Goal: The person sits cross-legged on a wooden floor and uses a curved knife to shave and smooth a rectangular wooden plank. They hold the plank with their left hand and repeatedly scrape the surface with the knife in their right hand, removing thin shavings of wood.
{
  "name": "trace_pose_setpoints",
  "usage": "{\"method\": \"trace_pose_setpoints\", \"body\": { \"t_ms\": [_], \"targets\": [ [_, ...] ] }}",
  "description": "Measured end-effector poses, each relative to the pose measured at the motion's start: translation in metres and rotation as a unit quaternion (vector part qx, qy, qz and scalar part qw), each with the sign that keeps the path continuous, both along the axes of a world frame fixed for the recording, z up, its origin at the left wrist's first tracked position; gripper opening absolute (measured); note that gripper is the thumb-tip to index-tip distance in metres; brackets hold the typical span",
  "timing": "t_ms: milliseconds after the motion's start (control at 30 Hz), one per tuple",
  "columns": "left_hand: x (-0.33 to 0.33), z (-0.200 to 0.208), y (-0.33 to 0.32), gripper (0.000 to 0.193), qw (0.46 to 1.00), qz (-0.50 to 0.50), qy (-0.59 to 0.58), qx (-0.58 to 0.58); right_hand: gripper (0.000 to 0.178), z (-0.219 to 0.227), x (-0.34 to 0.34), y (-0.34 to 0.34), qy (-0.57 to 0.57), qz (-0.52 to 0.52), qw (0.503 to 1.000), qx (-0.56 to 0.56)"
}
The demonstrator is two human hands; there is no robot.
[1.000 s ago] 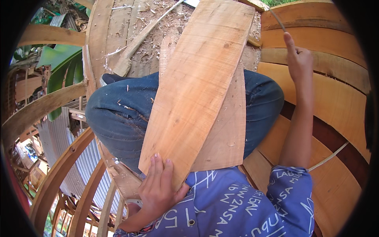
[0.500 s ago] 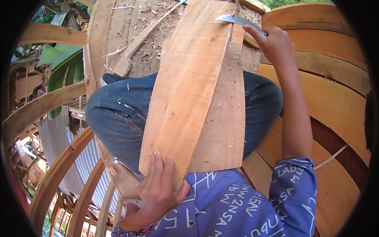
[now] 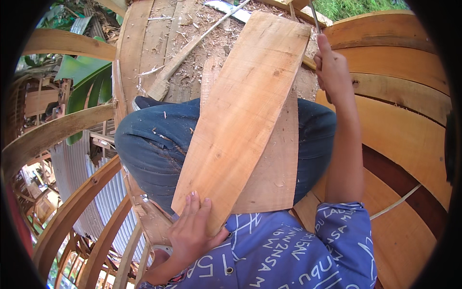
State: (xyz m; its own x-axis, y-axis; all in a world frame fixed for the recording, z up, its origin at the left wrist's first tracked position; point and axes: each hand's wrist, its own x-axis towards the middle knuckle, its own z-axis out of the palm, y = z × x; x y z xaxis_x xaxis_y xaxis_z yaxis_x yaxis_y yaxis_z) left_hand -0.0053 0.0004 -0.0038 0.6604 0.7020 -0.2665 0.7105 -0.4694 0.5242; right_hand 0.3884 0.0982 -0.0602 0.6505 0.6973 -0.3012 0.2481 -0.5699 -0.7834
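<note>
1. Slantwise, the board (image 3: 243, 106) lay across the lap (image 3: 156, 137), atop a plank (image 3: 273, 176), its long axis running near-left to far-right.
2. The left hand (image 3: 191, 237), back upward, gripped its near end.
3. Raised beside the far end, the right hand (image 3: 334, 72) clasped a knife (image 3: 315, 18), pointing forward.

A gap is separating the right hand (image 3: 333, 72) from the upper board (image 3: 242, 115); plank walling (image 3: 399, 123) is blocking passage farther right.

Plank floor (image 3: 150, 45) strewn with shavings (image 3: 191, 65), plank wall (image 3: 399, 120) rightward, curved ribs (image 3: 72, 44) leftward
</note>
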Motion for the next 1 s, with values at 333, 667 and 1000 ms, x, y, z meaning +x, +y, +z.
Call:
{"method": "trace_pose_setpoints", "body": {
  "t_ms": [333,667,1000],
  "targets": [
    [0.010,0.008,-0.004,0.069,1.000,0.027,0.002,-0.008,0.076,0.012,-0.040,-0.052,-0.252,0.099,0.958,-0.095],
    [0.015,0.008,-0.008,0.066,1.000,0.028,0.001,0.001,0.075,0.027,-0.029,-0.061,-0.334,0.141,0.918,-0.163],
    [0.015,0.007,-0.006,0.067,1.000,0.011,0.001,0.020,0.088,0.004,-0.007,-0.043,-0.386,0.150,0.896,-0.163]
  ]
}}
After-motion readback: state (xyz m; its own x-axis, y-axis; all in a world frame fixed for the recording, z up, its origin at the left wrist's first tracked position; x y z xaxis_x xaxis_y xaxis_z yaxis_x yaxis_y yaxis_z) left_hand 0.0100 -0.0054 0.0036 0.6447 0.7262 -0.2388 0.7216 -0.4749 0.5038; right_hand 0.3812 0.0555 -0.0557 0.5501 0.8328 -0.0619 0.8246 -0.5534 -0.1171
